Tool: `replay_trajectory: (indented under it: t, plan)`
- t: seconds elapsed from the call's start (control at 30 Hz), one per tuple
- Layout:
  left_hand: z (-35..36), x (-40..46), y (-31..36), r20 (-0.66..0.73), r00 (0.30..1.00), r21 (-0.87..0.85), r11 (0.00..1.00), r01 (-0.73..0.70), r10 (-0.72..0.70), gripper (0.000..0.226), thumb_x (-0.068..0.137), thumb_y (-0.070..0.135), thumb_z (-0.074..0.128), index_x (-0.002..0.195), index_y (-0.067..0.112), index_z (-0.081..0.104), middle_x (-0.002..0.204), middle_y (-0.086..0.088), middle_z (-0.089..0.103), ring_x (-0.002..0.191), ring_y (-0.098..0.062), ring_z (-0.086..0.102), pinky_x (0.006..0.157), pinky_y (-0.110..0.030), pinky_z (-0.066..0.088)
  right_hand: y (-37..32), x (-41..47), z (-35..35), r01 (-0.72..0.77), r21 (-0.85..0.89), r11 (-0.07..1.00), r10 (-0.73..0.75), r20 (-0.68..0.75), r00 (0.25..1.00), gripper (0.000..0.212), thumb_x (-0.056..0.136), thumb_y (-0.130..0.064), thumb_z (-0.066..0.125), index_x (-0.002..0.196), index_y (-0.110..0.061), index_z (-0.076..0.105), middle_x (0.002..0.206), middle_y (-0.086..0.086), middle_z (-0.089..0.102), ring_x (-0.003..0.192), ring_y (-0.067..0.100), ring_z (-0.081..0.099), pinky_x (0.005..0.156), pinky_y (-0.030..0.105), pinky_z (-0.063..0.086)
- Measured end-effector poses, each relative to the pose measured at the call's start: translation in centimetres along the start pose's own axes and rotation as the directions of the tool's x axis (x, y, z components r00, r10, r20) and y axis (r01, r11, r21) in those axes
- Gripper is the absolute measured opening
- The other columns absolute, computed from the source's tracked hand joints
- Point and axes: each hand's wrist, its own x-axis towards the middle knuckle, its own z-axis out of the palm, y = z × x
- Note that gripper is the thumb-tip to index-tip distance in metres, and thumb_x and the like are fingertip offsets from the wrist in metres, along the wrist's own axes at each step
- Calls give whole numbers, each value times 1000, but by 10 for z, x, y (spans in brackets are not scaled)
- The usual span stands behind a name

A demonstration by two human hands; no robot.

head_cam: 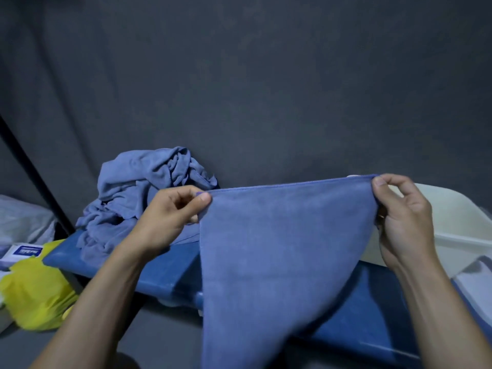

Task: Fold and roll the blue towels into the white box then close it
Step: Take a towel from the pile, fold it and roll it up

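Two hands stretch one blue towel (282,249) taut above our blue table (170,270) | left hand (173,217) and right hand (402,222) pinch its top corners | crumpled towel pile (138,193) behind-left | white box (458,225) at right.

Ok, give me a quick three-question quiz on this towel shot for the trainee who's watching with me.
1. True or false: the left hand and the right hand each pinch a top corner of the held towel.
2. Where is the heap of unfolded towels? A) inside the white box B) on the blue board, behind the left hand C) on the yellow bag
3. Fill in: the white box shows at the ____ edge of the view, behind the right hand.

Key: 1 true; 2 B, it lies on the blue board, while the yellow bag sits lower left; 3 right.
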Motion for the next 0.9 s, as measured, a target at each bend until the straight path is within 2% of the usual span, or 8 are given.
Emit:
replay_trajectory:
  t: [0.07, 0.13, 0.3, 0.43, 0.57, 0.73, 0.8, 0.9]
  plan:
    - [-2, -2, -2, -18, 999, 214, 976, -41, 46, 24, 99, 18, 59, 82, 2, 67, 66, 6, 61, 55, 0, 49, 57, -10, 39, 4, -4, -2, -13, -36, 999, 14, 26, 1000, 16, 99, -17, 62, 84, -23, 61, 89, 11, 73, 67, 15, 53, 54, 21, 40]
    - [-5, -4, -3, -66, 994, 271, 961, -64, 85, 18, 95, 22, 65, 86, 8, 72, 72, 0, 69, 63, -3, 57, 60, -17, 46, 6, -8, -5, -5, -73, 997, 7, 28, 1000, 15, 99, -18, 63, 85, -21, 60, 77, -1, 73, 63, 12, 54, 56, 21, 43]
    - [-3, -12, 14, -196, 979, 90, 995, -43, 60, 23, 80, 22, 77, 83, 1, 73, 80, -25, 70, 74, -22, 61, 69, -33, 52, 0, -13, -16, 10, -115, 993, -5, 46, 999, 12, 99, -19, 64, 87, -18, 59, 67, -1, 68, 63, 17, 49, 56, 24, 41]
    - [-2, -16, 28, -201, 980, -77, 997, -6, -9, 19, 74, 28, 80, 70, 13, 68, 61, -5, 62, 59, -10, 54, 60, -21, 45, -11, -18, -24, -5, -38, 999, 8, 77, 997, 13, 97, -17, 63, 84, -19, 60, 61, -10, 65, 53, 6, 50, 49, 16, 41]
    - [-1, -17, 46, -195, 979, -47, 997, -68, 58, 22, 80, 25, 80, 71, 17, 61, 53, 8, 53, 49, -2, 46, 52, -13, 38, -21, -22, -36, -54, 37, 998, 49, 139, 989, 12, 83, -30, 69, 82, -21, 62, 59, -5, 58, 50, 10, 43, 46, 18, 35]
    - [-5, -11, 41, -242, 953, 124, 980, -157, 183, 23, 86, 32, 80, 78, 21, 62, 76, -6, 66, 74, -17, 60, 72, -37, 49, -18, -21, -42, 0, -136, 991, 24, 177, 984, 16, 99, -12, 61, 85, -18, 58, 50, -1, 51, 35, 12, 33, 38, 16, 28]
    - [-1, -11, 23, -300, 935, 187, 973, -134, 186, 20, 87, 29, 75, 80, 16, 61, 76, -6, 67, 72, -13, 62, 73, -40, 51, -10, -20, -41, 103, -253, 962, -47, 217, 975, 13, 98, -13, 64, 86, -17, 59, 55, 2, 54, 42, 15, 41, 43, 22, 36]
    - [-3, -7, -3, -299, 934, 310, 946, -101, 197, 14, 92, 19, 73, 84, 15, 61, 81, -13, 71, 77, -28, 70, 76, -54, 57, 2, -13, -39, 236, -434, 869, -127, 267, 955, 12, 96, -14, 67, 87, -19, 61, 69, -3, 63, 53, 12, 50, 54, 29, 41]
